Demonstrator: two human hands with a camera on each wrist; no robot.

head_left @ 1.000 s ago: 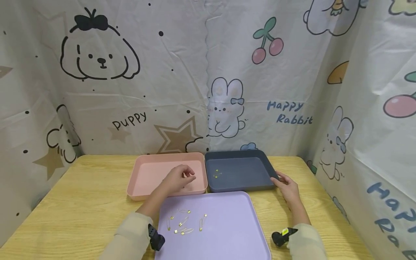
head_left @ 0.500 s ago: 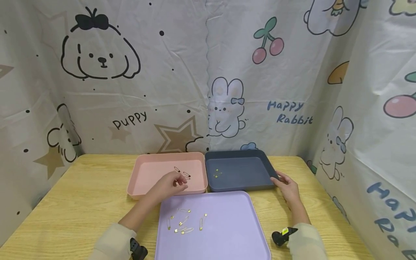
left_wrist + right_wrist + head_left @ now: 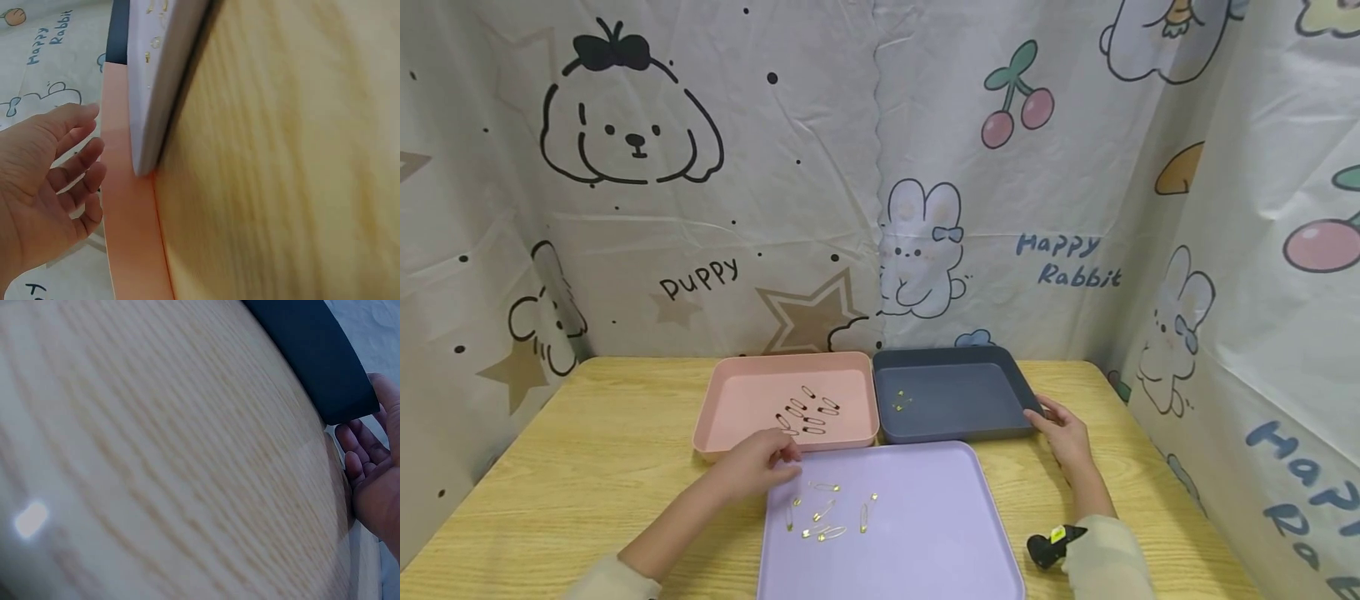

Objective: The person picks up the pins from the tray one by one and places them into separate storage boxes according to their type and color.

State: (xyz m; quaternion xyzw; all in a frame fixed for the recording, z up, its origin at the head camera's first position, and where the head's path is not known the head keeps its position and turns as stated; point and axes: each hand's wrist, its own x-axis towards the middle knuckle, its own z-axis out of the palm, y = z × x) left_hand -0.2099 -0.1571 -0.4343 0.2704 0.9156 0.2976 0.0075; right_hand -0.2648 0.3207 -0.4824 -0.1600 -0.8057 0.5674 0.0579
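The worktop (image 3: 587, 467) looks like wood, or a wood print, with streaky grain and a glossy finish that throws back a bright spot of light. The pink tray (image 3: 741, 404), dark tray (image 3: 966, 400) and lilac tray (image 3: 940, 517) look like smooth, matt plastic. The yellow safety pins (image 3: 822, 537) look like shiny metal; the dark safety pins (image 3: 837, 407) look like duller metal. The curtain (image 3: 820, 125) is creased and cloth-like, the sleeve (image 3: 1108, 558) soft matt cloth.

My sleeves are pale cream: the right sleeve (image 3: 1107, 560) is loose around the forearm, and the left sleeve (image 3: 612, 582) shows only its end. Beside my right cuff sits a small black device (image 3: 1045, 552), rounded at one end, with a bright yellow label (image 3: 1058, 533). My fingers (image 3: 84, 157) are bare.
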